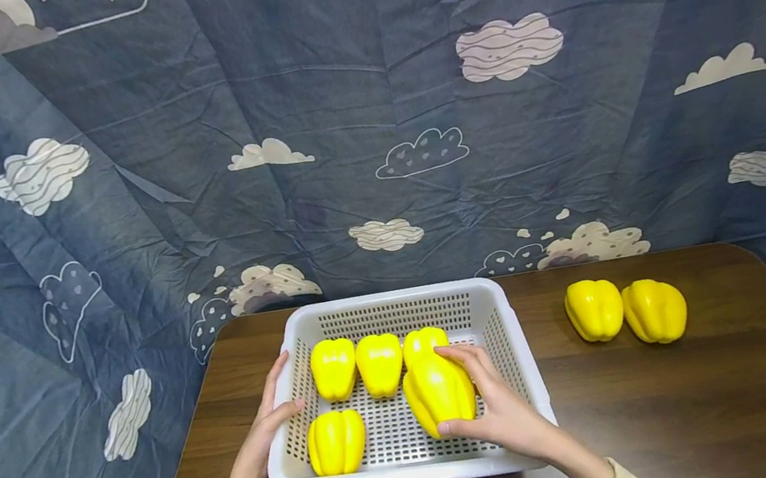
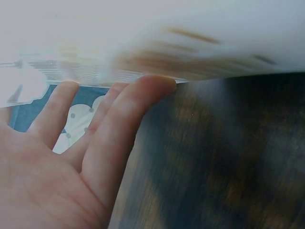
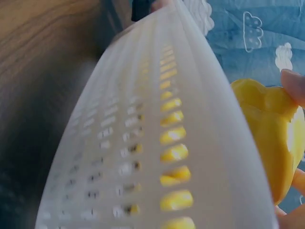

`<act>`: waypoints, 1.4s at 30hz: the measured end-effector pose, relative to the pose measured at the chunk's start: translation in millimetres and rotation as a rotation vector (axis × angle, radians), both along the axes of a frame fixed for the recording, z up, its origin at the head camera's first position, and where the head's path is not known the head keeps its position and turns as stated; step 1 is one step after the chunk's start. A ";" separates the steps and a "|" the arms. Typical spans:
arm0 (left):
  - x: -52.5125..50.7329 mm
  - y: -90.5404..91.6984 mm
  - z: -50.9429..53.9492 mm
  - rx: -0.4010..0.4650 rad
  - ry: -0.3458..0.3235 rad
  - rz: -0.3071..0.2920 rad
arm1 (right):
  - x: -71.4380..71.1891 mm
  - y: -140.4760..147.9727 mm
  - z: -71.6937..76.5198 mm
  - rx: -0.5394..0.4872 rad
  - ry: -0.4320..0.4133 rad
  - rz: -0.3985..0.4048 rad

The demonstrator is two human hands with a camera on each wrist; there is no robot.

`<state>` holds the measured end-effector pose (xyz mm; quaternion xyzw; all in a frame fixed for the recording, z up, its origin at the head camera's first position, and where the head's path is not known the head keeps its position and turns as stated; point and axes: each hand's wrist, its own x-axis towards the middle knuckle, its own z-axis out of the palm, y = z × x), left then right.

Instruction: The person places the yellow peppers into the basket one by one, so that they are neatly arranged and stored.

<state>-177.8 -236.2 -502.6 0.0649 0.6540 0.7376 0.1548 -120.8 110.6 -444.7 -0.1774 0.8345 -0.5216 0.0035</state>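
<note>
Yellow bell pepper, qty 1: over basket, rt half; pinched betw. thumb & fingers of R hand; prob. light, firm, slick, best held round sides. L hand: fingers spread agst. basket wall

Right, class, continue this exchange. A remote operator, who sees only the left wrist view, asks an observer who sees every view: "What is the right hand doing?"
Observer: The right hand grips a yellow bell pepper.
Operator: I only see the outside of the white plastic basket. What shows inside it?
Observer: Besides the gripped one, four yellow bell peppers are visible there.
Operator: Any outside it?
Observer: Yes, two loose peppers sit on the wood-grain table, right of the basket.
</note>
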 end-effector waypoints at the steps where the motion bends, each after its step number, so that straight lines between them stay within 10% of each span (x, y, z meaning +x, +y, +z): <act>1: 0.0 -0.2 0.1 0.001 0.001 -0.004 | 0.3 -2.4 0.0 0.003 -0.015 0.000; 42: 0.1 1.1 0.3 -0.010 0.004 0.018 | -3.4 -56.8 -15.2 0.123 -0.026 0.143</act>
